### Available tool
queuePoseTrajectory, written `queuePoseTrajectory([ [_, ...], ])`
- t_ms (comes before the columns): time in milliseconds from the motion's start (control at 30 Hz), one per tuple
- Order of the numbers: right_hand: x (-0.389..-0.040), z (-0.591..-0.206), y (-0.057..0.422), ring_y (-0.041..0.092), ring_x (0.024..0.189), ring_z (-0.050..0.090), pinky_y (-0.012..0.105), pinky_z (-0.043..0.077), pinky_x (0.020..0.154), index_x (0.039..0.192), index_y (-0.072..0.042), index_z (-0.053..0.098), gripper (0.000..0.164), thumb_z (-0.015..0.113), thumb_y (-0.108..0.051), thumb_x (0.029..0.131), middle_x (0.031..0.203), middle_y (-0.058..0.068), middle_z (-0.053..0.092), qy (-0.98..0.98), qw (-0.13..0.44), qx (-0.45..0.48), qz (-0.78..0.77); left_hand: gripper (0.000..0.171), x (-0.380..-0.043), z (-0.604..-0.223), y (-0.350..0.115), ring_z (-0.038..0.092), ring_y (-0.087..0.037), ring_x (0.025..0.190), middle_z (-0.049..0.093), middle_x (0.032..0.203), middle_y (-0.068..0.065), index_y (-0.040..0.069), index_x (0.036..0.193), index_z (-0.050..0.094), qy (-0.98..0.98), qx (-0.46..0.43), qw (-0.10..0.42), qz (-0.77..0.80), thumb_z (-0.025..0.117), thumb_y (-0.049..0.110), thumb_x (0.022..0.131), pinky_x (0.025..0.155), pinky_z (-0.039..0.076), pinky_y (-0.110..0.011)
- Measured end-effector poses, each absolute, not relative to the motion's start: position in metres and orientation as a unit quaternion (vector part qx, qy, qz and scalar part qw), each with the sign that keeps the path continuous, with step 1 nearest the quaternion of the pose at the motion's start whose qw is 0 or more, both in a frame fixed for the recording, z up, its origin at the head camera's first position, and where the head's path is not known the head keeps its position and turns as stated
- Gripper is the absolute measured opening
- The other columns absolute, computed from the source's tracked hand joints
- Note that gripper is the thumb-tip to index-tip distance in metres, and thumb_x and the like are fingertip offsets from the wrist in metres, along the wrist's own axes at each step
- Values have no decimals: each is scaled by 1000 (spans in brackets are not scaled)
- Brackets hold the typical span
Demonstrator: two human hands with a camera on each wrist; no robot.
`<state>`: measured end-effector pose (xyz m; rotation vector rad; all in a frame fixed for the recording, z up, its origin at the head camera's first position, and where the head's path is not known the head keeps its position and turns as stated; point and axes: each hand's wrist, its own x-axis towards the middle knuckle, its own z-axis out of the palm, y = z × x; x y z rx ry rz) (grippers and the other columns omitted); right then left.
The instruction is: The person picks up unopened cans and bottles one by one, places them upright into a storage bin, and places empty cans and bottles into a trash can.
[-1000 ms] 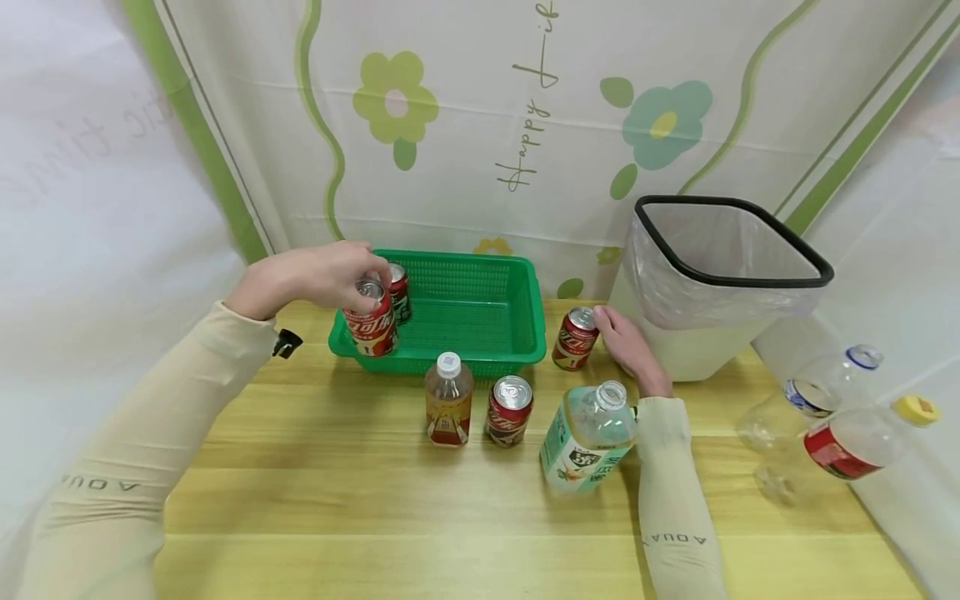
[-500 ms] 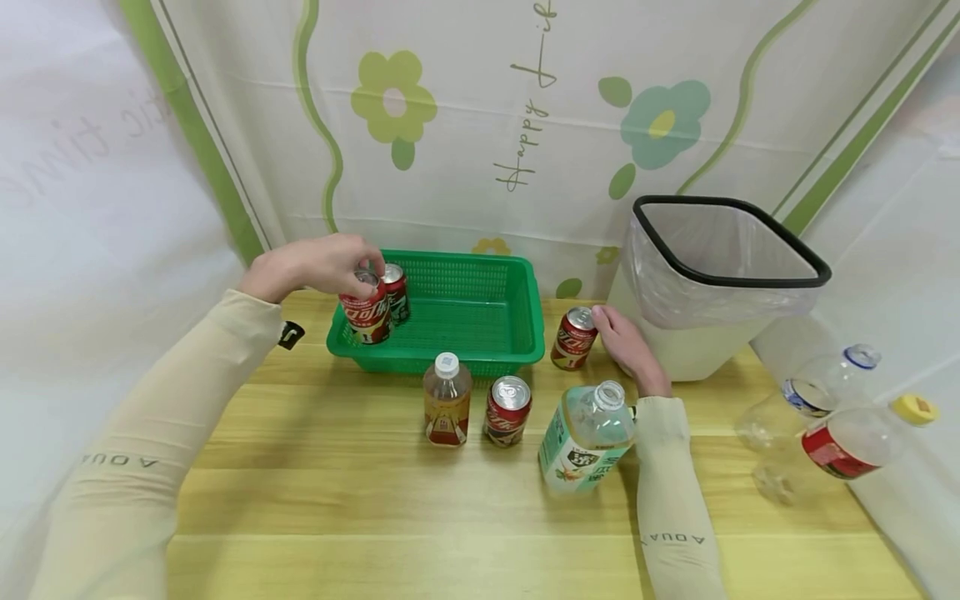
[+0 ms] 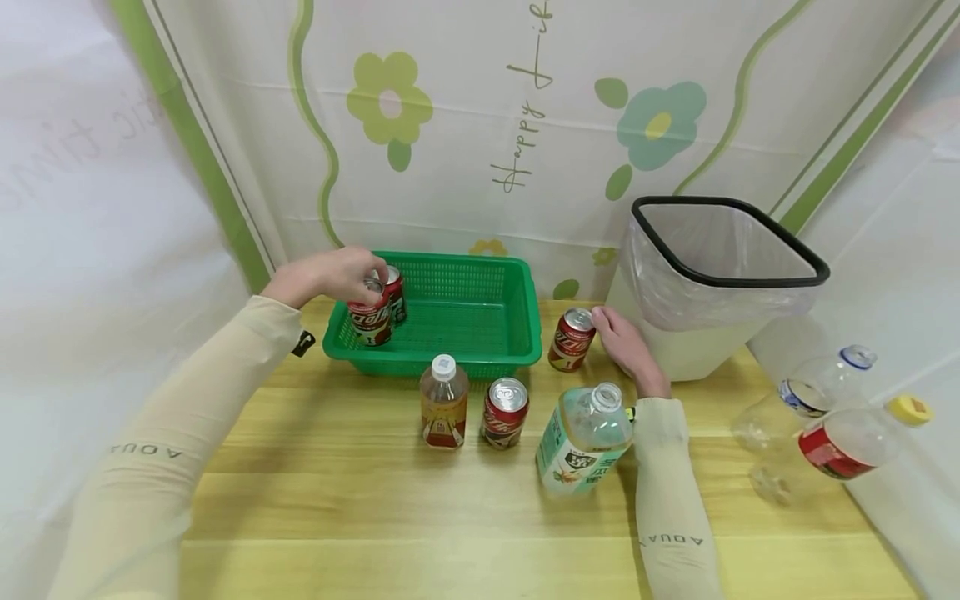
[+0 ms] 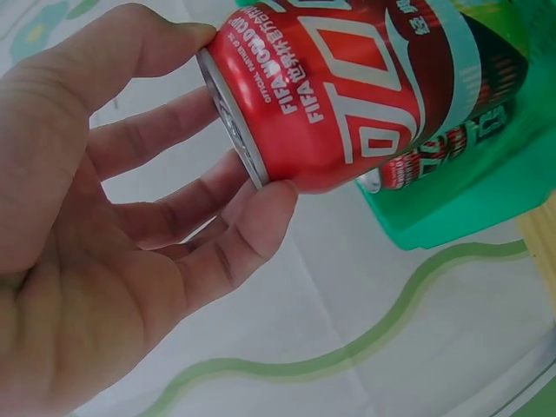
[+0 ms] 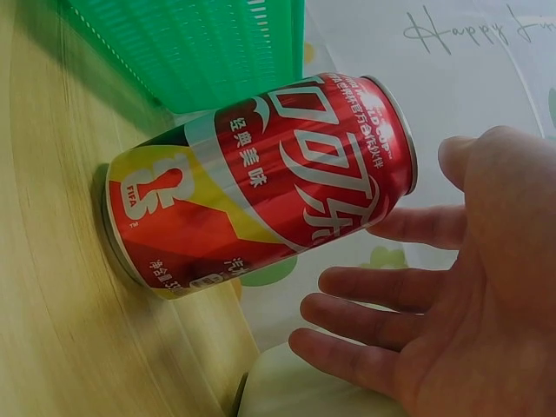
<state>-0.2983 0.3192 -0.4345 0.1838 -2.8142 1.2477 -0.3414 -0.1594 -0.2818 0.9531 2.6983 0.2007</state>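
Observation:
My left hand (image 3: pixel 330 277) pinches a red cola can (image 3: pixel 371 323) by its top rim, inside the left end of the green plastic basket (image 3: pixel 534 317). In the left wrist view, thumb and fingertips ring the rim of this can (image 4: pixel 321 95). Right behind it stands another cola can (image 3: pixel 396 293), partly hidden. Over on the right, my right hand (image 3: pixel 628 343) has its fingers loosely extended next to a third cola can (image 3: pixel 572 342), which stands upright on the table. The right wrist view has the fingers (image 5: pixel 382 287) close to the top of that can.
Before the basket stand a capped tea bottle (image 3: pixel 444 408), one more cola can (image 3: pixel 505 414) and a large uncapped green-label bottle (image 3: pixel 585 446). A lined white bin (image 3: pixel 667 333) with a black rim is at back right. Two clear bottles (image 3: pixel 806 392) lie at far right.
My left hand has shifted the cola can slightly back within the basket, close against the other can there. The right hand has stayed beside its can.

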Motion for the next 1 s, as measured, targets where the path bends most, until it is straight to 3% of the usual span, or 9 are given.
queuePoseTrajectory([
  [267,-298,-433,322,39,135,44,56,35,114,140,-8,47,64,28,-57,103,141,21,51,-914,21,56,401,37,-354,-297,-152,57,-18,80,61,132,-20,-3,122,63,934,319,142,76,61,10,87,69,46,-30],
  [500,-298,-433,320,37,129,49,55,39,110,135,-9,50,61,29,-56,103,136,20,55,-920,28,53,388,36,-359,-311,-151,55,-23,88,64,120,-18,-1,120,64,939,310,141,51,62,12,87,73,49,-34],
  [733,-301,-436,318,35,126,51,53,41,108,133,-11,53,62,29,-59,102,132,17,57,-918,35,54,392,37,-364,-320,-154,53,-28,97,62,121,-19,-1,119,64,941,310,124,46,63,11,84,78,50,-39],
  [1000,-301,-436,318,37,125,51,55,41,107,133,-9,51,60,28,-56,103,132,19,56,-922,28,54,383,38,-375,-325,-148,54,-20,76,65,112,-17,-2,122,62,941,303,141,52,59,8,86,69,45,-32],
])
